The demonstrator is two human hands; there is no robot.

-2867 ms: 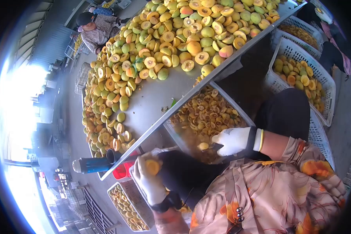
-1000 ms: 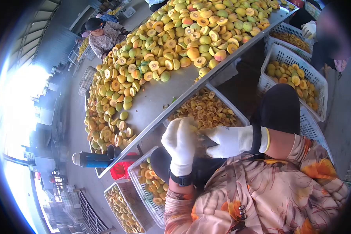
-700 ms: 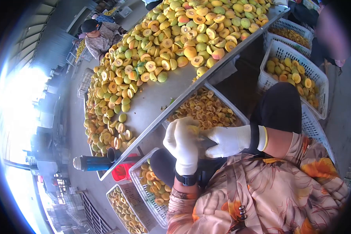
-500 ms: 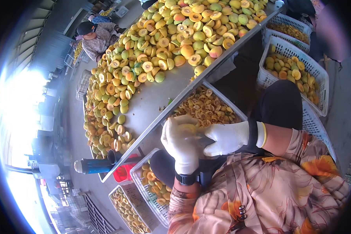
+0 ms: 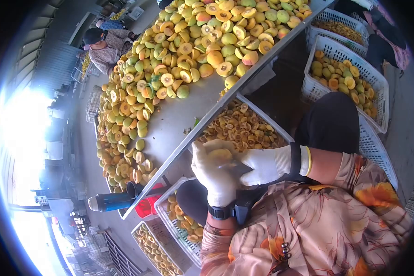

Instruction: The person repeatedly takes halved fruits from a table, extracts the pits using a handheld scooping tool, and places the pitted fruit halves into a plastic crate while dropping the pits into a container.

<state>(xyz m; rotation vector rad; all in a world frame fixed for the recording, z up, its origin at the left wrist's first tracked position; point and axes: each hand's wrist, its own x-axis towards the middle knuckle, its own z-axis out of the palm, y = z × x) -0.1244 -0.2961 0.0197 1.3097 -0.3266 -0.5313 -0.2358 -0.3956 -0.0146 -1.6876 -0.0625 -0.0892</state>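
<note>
Both hands wear white knit gloves and meet above the near edge of the metal table. Cupped in my left hand (image 5: 215,172), which has a dark watch at its wrist, is a yellow peach half (image 5: 221,155). My right hand (image 5: 267,164) is closed right beside the fruit; whatever lies in its fingers is blurred and hidden. Just beyond the hands, a crate holds orange-brown scraps (image 5: 244,126) of pit and flesh. On the metal table (image 5: 179,112) lies a big heap of halved peaches (image 5: 184,55), yellow and green with some red.
White crates with peach halves stand at right (image 5: 384,99) and by my left knee (image 5: 163,202). Another crate (image 5: 359,27) at upper right holds scraps. A blue cylinder (image 5: 112,201) and red container (image 5: 146,207) sit near the table corner. Another person (image 5: 106,48) works across the table.
My hands stay together at nearly the same place. The left hand has turned slightly, so more of the peach half shows. The view has shifted a little.
</note>
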